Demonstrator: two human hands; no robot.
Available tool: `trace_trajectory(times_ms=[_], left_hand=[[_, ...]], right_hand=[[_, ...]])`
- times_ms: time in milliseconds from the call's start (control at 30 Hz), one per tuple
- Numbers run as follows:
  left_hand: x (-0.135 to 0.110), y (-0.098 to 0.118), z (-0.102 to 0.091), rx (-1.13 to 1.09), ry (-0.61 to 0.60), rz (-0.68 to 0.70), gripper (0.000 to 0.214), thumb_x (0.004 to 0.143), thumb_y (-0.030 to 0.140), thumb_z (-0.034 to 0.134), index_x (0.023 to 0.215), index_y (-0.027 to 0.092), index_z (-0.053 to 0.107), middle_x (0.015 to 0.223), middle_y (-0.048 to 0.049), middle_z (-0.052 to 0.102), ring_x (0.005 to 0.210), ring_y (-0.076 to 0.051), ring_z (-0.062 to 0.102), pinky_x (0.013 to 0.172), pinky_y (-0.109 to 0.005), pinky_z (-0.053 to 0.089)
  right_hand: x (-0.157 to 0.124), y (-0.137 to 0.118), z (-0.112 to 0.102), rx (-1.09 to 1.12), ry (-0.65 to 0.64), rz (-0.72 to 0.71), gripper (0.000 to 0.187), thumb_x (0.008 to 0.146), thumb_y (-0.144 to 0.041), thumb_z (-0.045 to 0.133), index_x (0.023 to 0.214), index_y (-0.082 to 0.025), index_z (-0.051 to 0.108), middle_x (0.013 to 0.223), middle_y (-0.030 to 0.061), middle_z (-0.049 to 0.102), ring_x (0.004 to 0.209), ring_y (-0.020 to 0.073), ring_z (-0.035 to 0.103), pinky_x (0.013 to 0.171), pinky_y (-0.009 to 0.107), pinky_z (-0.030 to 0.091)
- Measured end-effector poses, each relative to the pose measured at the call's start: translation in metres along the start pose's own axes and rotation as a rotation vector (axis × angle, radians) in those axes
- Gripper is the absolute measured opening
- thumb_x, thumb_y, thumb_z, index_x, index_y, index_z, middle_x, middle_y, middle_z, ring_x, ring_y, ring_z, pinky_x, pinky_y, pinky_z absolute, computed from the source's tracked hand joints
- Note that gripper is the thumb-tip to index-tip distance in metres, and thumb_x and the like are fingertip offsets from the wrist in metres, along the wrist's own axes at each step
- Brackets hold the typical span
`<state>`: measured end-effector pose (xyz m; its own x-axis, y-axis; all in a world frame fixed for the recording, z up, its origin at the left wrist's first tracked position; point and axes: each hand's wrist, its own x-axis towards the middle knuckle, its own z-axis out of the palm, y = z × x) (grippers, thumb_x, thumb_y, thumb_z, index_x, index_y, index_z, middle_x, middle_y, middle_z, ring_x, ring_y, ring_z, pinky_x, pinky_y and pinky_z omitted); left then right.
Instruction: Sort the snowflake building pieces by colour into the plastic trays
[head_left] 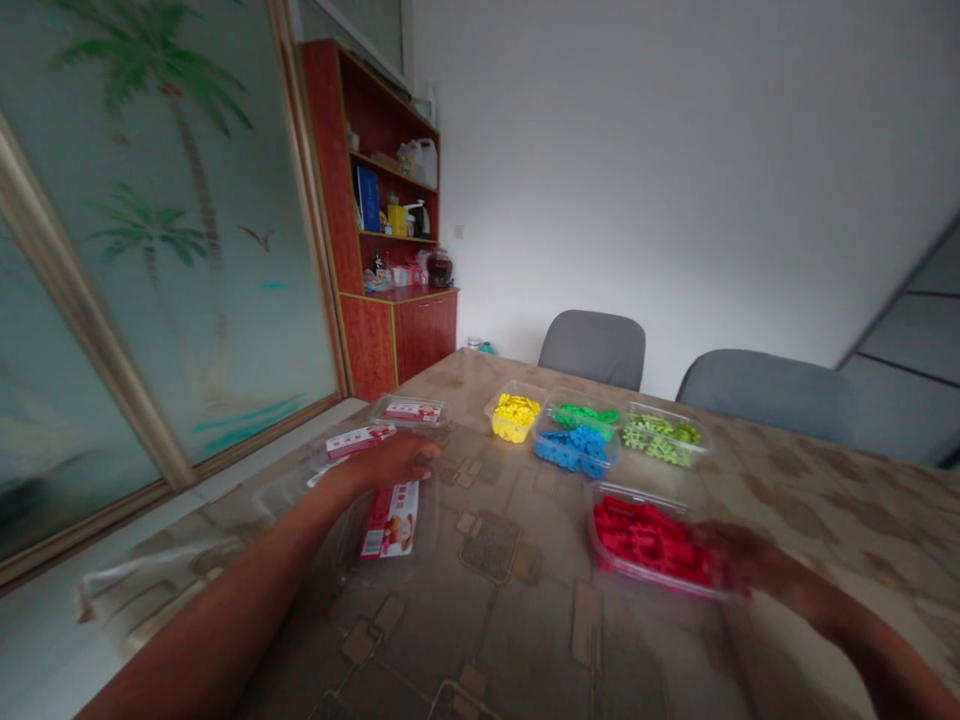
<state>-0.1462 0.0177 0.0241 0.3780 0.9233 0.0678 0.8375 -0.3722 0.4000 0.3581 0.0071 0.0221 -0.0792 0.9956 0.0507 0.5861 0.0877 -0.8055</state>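
Observation:
My left hand [394, 462] reaches across the table, fingers stretched flat over a clear plastic lid with a red and white label [390, 520]. My right hand [739, 560] is blurred and rests against the right end of a clear tray of red pieces [649, 540]; its fingers are smeared. Behind stand trays of yellow pieces [514, 415], blue pieces [574, 450], dark green pieces [586, 413] and light green pieces [664, 438].
Two more labelled clear lids [411, 410] [358, 440] lie at the table's left edge. A crumpled clear bag [150, 580] sits near the left corner. Two grey chairs [594, 345] [765, 390] stand behind the patterned table [510, 640]. A red shelf cabinet [390, 210] stands by the wall.

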Motion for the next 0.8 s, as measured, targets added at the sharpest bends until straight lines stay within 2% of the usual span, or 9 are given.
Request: trace_trajectory(times_ms=[100, 133, 200, 233, 333, 400, 500, 600, 800], left_hand=[[0.000, -0.001, 0.002, -0.020, -0.011, -0.008, 0.029, 0.073, 0.020, 0.055, 0.100, 0.015, 0.064, 0.095, -0.0066, 0.069, 0.088, -0.023, 0.062, 0.079, -0.030, 0.047], [0.000, -0.002, 0.002, -0.027, -0.014, -0.009, 0.030, 0.073, 0.021, 0.054, 0.101, 0.015, 0.063, 0.092, -0.0064, 0.069, 0.085, -0.022, 0.062, 0.075, -0.029, 0.047], [0.001, -0.001, 0.002, -0.041, -0.025, -0.002, 0.029, 0.073, 0.023, 0.054, 0.099, 0.014, 0.063, 0.084, -0.0051, 0.068, 0.077, -0.020, 0.061, 0.069, -0.027, 0.046], [0.002, -0.001, 0.001, -0.049, -0.029, 0.004, 0.027, 0.073, 0.024, 0.054, 0.096, 0.013, 0.064, 0.081, -0.0045, 0.067, 0.074, -0.020, 0.060, 0.067, -0.027, 0.045], [0.003, 0.001, 0.000, -0.078, -0.022, 0.014, 0.023, 0.072, 0.026, 0.057, 0.088, 0.012, 0.064, 0.078, -0.0052, 0.065, 0.073, -0.020, 0.058, 0.068, -0.028, 0.043], [0.002, 0.004, -0.002, -0.112, -0.014, 0.016, 0.021, 0.073, 0.026, 0.057, 0.087, 0.012, 0.064, 0.081, -0.0064, 0.065, 0.076, -0.021, 0.058, 0.071, -0.029, 0.043], [0.000, 0.011, -0.006, -0.189, -0.033, 0.033, 0.020, 0.077, 0.027, 0.055, 0.088, 0.013, 0.064, 0.085, -0.0064, 0.066, 0.081, -0.021, 0.059, 0.074, -0.029, 0.043], [-0.003, 0.019, -0.010, -0.291, -0.077, 0.060, 0.023, 0.082, 0.032, 0.052, 0.090, 0.014, 0.063, 0.084, -0.0052, 0.066, 0.078, -0.019, 0.060, 0.069, -0.026, 0.045], [-0.004, 0.033, -0.013, -0.497, -0.065, 0.058, 0.034, 0.087, 0.042, 0.050, 0.106, 0.015, 0.056, 0.074, -0.0001, 0.058, 0.061, -0.012, 0.052, 0.055, -0.020, 0.041]], right_hand=[[-0.007, -0.010, 0.003, 0.089, -0.441, 0.115, 0.038, 0.072, -0.055, 0.057, 0.068, -0.019, 0.069, 0.058, 0.0054, 0.066, 0.044, 0.0176, 0.057, 0.043, 0.026, 0.042], [-0.008, -0.013, 0.004, 0.090, -0.491, 0.134, 0.040, 0.074, -0.055, 0.054, 0.070, -0.019, 0.069, 0.057, 0.0048, 0.065, 0.043, 0.0171, 0.057, 0.044, 0.026, 0.042], [-0.006, -0.018, 0.008, 0.026, -0.502, 0.086, 0.039, 0.078, -0.053, 0.052, 0.072, -0.018, 0.068, 0.062, 0.0061, 0.068, 0.049, 0.0189, 0.061, 0.046, 0.026, 0.043], [-0.005, -0.021, 0.010, -0.048, -0.447, 0.011, 0.037, 0.079, -0.050, 0.051, 0.073, -0.018, 0.068, 0.067, 0.0076, 0.069, 0.054, 0.0205, 0.063, 0.048, 0.027, 0.045], [-0.002, -0.038, 0.018, -0.341, -0.126, -0.282, 0.029, 0.079, -0.040, 0.051, 0.081, -0.017, 0.070, 0.079, 0.0117, 0.069, 0.070, 0.0245, 0.064, 0.062, 0.033, 0.048], [-0.004, -0.053, 0.027, -0.421, -0.063, -0.399, 0.030, 0.081, -0.037, 0.049, 0.088, -0.017, 0.069, 0.082, 0.0111, 0.067, 0.072, 0.0233, 0.062, 0.066, 0.033, 0.047], [-0.011, -0.072, 0.045, -0.320, -0.314, -0.453, 0.025, 0.085, -0.034, 0.048, 0.086, -0.018, 0.067, 0.082, 0.0065, 0.067, 0.072, 0.0189, 0.062, 0.065, 0.027, 0.046], [-0.017, -0.077, 0.056, -0.246, -0.501, -0.401, 0.021, 0.083, -0.030, 0.051, 0.076, -0.016, 0.065, 0.074, 0.0041, 0.068, 0.067, 0.0169, 0.061, 0.061, 0.024, 0.044], [-0.013, -0.062, 0.054, -0.130, -0.565, -0.300, 0.020, 0.081, -0.031, 0.055, 0.076, -0.015, 0.066, 0.071, 0.0034, 0.067, 0.060, 0.0154, 0.058, 0.056, 0.023, 0.041]])
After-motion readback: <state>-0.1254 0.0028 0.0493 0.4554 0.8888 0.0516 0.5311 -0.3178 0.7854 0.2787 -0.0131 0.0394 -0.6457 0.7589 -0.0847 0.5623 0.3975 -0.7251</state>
